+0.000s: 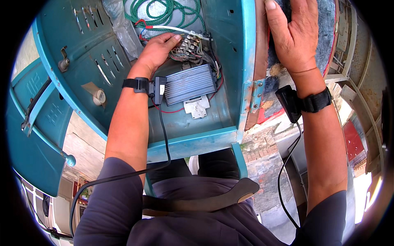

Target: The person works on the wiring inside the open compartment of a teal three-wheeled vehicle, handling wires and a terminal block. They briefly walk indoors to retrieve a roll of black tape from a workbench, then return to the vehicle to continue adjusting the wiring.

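Inside a teal metal box (191,127), my left hand (158,51) has curled fingers at a terminal block (189,44) with bundled wires (191,56); what they hold is unclear. Below it lies a grey finned controller (186,84), with a small white component (196,107) beneath and thin red wire around it. A coil of green rope (152,10) and a white cable with red wires lie behind the terminal block. My right hand (294,39) rests outside the box on a worn dark padded surface beside the hinged rim, thumb apart, fingertips partly beyond the frame.
A clear plastic bag (125,35) lies by my left hand. The slotted side panel (72,49) holds a latch. Another teal panel (37,119) stands at left. Metal frames (355,78) are at right. A dark curved part (213,199) crosses before my torso.
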### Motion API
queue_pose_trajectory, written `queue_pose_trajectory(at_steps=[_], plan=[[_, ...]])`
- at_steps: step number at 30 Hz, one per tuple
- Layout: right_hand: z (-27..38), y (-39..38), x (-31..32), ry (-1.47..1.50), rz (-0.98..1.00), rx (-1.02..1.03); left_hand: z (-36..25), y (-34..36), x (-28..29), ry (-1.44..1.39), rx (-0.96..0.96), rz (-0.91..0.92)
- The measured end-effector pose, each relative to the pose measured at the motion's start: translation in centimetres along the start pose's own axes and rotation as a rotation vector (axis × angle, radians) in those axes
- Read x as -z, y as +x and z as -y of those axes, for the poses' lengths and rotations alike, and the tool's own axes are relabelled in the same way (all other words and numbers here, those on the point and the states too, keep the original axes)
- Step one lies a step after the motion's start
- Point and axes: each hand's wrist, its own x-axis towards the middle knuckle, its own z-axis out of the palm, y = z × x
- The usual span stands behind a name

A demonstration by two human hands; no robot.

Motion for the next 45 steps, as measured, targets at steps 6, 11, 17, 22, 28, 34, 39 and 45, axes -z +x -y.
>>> queue_pose_trajectory(at_steps=[6,11,17,22,28,34,39,45], plan=[[-0.2,0.0,0.0,0.002,0.019,-0.016,0.3,0.5,0.0,0.079,-0.022,-0.017],[0.3,0.1,0.3,-0.024,0.06,-0.054,0.3,0.9,-0.2,0.053,0.011,-0.017],[0.6,0.4,0.6,0.025,0.064,-0.052,0.1,1.1,-0.6,0.033,0.023,-0.031],[0.1,0.1,0.3,-0.007,0.059,-0.053,-0.1,1.2,-0.8,0.058,0.018,-0.033],[-0.1,0.1,0.1,0.002,0.051,-0.032,0.0,1.5,-0.8,0.054,0.025,-0.04],[-0.1,0.0,0.2,0.002,0.052,-0.027,-0.2,1.6,-1.0,0.065,0.019,-0.038],[-0.1,0.1,0.2,-0.004,0.06,-0.037,0.7,1.9,-1.0,0.047,-0.005,-0.065],[0.0,0.0,0.3,-0.007,0.068,-0.051,0.8,2.1,-0.9,0.056,-0.008,-0.056]])
